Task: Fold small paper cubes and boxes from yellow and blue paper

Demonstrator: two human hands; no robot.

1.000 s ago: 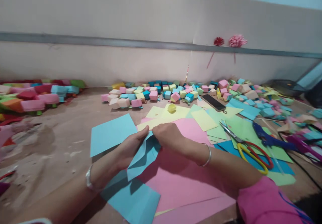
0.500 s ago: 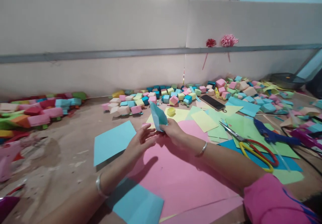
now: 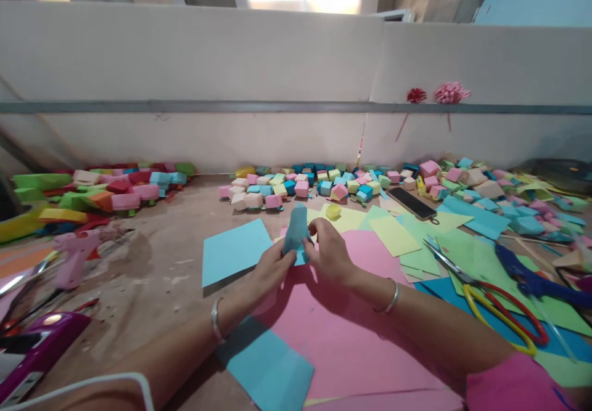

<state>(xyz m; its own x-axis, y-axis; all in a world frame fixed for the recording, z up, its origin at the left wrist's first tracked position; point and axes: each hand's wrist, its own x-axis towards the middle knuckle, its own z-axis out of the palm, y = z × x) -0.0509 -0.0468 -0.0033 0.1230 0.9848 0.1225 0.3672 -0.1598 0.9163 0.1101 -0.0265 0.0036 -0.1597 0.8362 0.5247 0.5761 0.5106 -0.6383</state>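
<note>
Folded blue paper (image 3: pixel 296 223) held upright above a pink sheet (image 3: pixel 351 355) | fingers of left hand (image 3: pixel 271 270) and right hand (image 3: pixel 332 251) pinch its lower part | folding apparently in hand | next move likely calls for firm creasing

Head camera, one: near, above and behind left hand (image 3: pixel 271 270) and right hand (image 3: pixel 333 252), facing forward-down (white partition (image 3: pixel 194 53) beyond them included).
</note>
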